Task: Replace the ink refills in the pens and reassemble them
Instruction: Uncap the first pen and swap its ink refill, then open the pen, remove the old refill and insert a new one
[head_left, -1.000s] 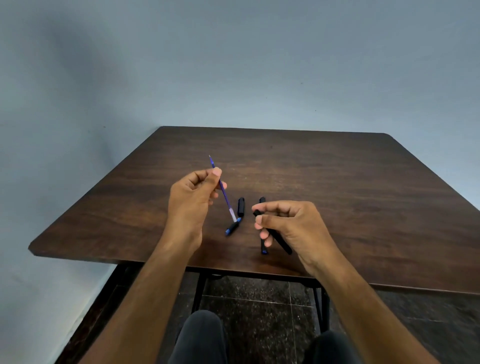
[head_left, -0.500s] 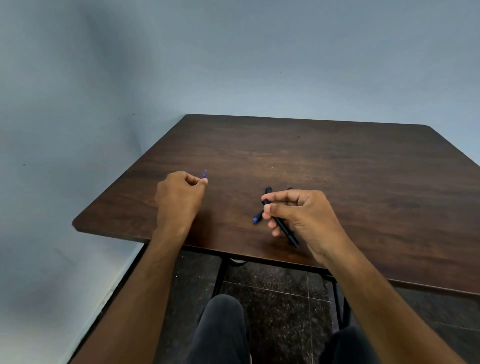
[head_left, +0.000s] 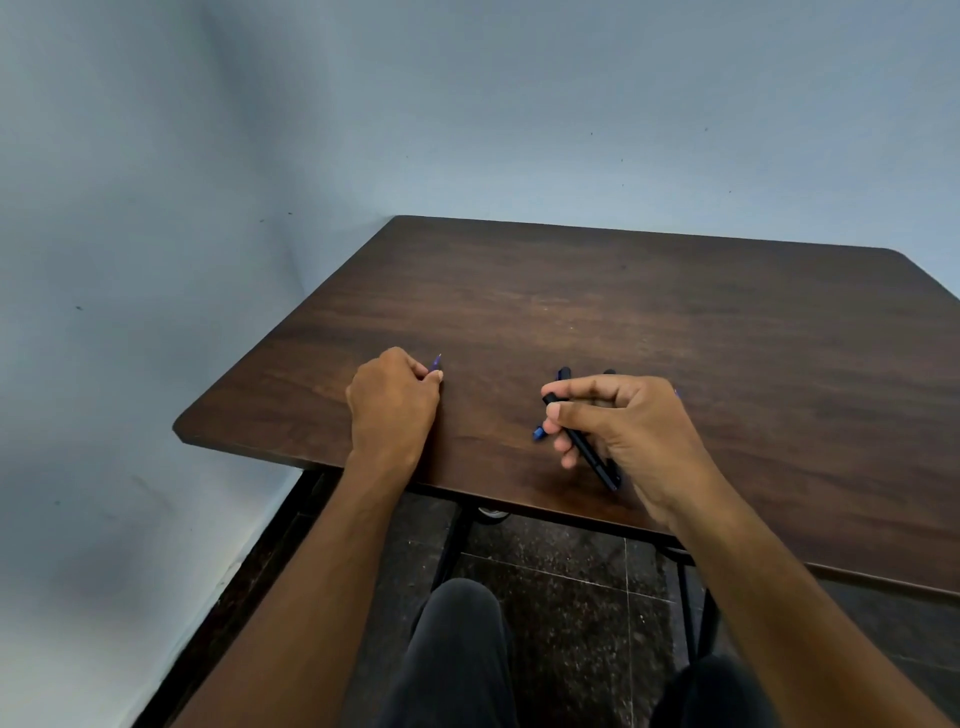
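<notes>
My left hand (head_left: 392, 402) rests low on the dark wooden table (head_left: 649, 322), fingers curled around a thin blue ink refill (head_left: 437, 362); only its tip pokes out past my fingertips. My right hand (head_left: 618, 431) hovers to the right, thumb and forefinger pinched on a black pen barrel (head_left: 584, 447) that slants down toward the near edge. A black pen part with a blue end (head_left: 540, 431) lies on the table just behind that hand, mostly hidden. Another black piece (head_left: 609, 372) peeks over my knuckles.
The table's near edge (head_left: 311, 460) runs just under my wrists and its left corner is close to my left hand. A pale blue wall stands behind and to the left. My knees and the dark tiled floor (head_left: 571, 597) are below the table.
My left hand has swung left and down to the table with the refill, which went from held up in full view to almost hidden. The view has turned left. My right hand keeps its grip.
</notes>
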